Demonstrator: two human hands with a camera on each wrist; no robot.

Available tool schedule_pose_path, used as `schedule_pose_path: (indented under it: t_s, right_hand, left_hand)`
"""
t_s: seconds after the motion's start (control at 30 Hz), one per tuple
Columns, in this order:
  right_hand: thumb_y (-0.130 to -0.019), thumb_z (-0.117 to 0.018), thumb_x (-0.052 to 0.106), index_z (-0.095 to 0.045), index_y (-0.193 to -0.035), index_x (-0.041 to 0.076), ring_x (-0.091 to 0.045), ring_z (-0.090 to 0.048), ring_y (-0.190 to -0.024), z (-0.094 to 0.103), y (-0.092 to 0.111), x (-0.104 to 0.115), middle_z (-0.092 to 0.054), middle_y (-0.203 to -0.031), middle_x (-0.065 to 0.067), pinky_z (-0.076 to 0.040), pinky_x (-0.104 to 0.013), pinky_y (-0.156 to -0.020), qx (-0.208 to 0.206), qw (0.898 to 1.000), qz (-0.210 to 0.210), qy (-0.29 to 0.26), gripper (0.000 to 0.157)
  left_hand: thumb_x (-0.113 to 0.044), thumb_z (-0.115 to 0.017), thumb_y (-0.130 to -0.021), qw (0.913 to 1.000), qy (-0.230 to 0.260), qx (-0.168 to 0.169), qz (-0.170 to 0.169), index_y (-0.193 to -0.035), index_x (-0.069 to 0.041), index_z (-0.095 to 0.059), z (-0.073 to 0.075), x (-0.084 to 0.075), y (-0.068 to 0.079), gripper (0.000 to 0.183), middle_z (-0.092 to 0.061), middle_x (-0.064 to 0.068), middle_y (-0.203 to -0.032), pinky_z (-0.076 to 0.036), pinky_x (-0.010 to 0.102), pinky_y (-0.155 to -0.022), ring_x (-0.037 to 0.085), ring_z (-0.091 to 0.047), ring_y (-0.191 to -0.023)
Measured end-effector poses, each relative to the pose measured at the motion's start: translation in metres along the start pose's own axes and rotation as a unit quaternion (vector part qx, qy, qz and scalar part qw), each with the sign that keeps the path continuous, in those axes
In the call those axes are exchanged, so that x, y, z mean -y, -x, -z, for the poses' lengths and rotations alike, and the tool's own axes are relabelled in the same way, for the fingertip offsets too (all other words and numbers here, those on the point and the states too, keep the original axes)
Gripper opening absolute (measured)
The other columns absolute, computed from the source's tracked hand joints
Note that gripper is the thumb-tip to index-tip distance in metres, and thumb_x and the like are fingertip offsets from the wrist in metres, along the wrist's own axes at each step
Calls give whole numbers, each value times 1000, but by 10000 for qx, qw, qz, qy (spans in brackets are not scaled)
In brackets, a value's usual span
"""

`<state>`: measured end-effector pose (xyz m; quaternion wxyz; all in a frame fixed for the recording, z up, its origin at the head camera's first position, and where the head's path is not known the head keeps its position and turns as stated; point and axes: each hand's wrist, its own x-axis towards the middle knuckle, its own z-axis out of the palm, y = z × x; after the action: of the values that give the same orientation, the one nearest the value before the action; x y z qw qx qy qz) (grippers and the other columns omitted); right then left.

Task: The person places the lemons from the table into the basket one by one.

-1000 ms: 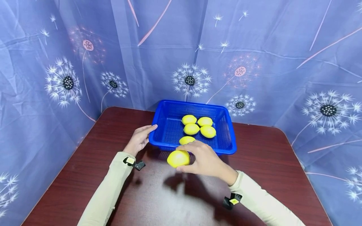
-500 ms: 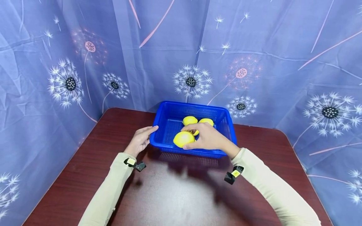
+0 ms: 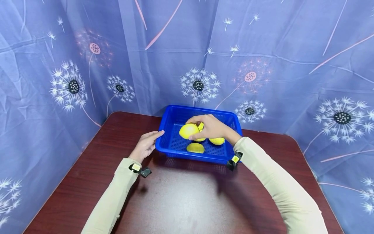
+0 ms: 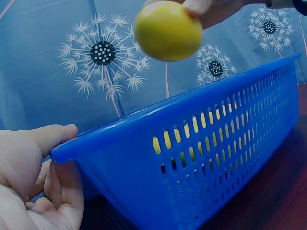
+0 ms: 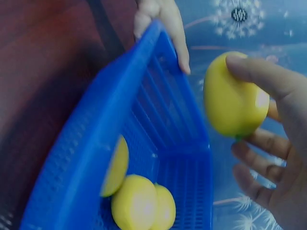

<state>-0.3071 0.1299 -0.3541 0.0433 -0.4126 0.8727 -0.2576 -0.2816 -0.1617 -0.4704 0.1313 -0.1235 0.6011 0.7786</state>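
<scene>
My right hand (image 3: 211, 126) pinches a yellow lemon (image 3: 188, 131) between thumb and fingers, above the inside of a blue plastic basket (image 3: 172, 150). In the right wrist view the held lemon (image 5: 230, 98) has a small green tip. My left hand (image 3: 146, 145) grips the basket's left rim near its front corner, thumb on top and fingers curled below. Inside the basket, one lemon (image 3: 195, 148) lies near the front wall and another lemon (image 3: 217, 141) farther right. My right hand partly covers other lemons there.
The basket stands towards the back of a dark red-brown wooden table (image 3: 175, 198). Behind and beside the table hangs a blue curtain (image 3: 163, 74) with dandelion prints. Each of my wrists wears a black strap with a small camera.
My right hand has carried the lemon from in front of the basket up and away from me, over its inside. My left hand has stayed on the rim.
</scene>
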Motion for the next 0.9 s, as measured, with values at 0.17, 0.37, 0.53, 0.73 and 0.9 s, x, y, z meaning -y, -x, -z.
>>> schedule_pose_path:
  t_s: [0.17, 0.37, 0.53, 0.73, 0.9]
  right_hand:
    - [-83, -84, 42, -68, -131, 21, -15, -61, -104, 1, -18, -16, -70, -123, 8, -55, -36, -81, 285, 9995, -60, -128, 55]
    - [-83, -85, 40, -67, -132, 19, -17, -61, -104, -5, -32, -33, -71, -121, 5, -54, -38, -88, 519, 9982, -251, -162, 56]
    - [-83, -84, 41, -67, -132, 19, -18, -63, -109, -15, -45, -46, -70, -124, 3, -54, -38, -93, 858, 9951, -482, -2, 57]
    - [-81, -86, 39, -68, -129, 19, -18, -64, -111, -25, -65, -50, -71, -123, 1, -53, -38, -97, 1031, 9910, -816, 260, 55]
    - [-79, -88, 36, -68, -129, 18, -18, -64, -112, -32, -78, -55, -72, -123, -3, -52, -38, -97, 1061, 9882, -1012, 446, 56]
  left_hand:
    - [-28, -80, -92, 9999, 70, -68, 32, -111, -11, -64, 0, 2, -1, 30, -57, -12, -67, -42, 12, -44, 0, -53, -51]
    - [-28, -80, -91, 9998, 21, -150, 85, -111, -12, -65, -1, 3, 1, 29, -50, -13, -63, -37, 11, -42, 0, -46, -49]
    - [-28, -80, -91, 9999, 55, -95, 84, -111, -12, -66, -1, 3, 1, 29, -53, -12, -65, -41, 12, -45, 0, -49, -52]
    - [-30, -80, -91, 9999, 56, -108, 27, -109, -12, -66, 1, 2, 2, 28, -52, -12, -64, -39, 12, -44, 0, -48, -50]
    - [-32, -81, -90, 9999, -1, -111, 39, -112, -12, -66, 1, 1, 2, 33, -54, -12, -65, -36, 11, -41, 0, -47, -48]
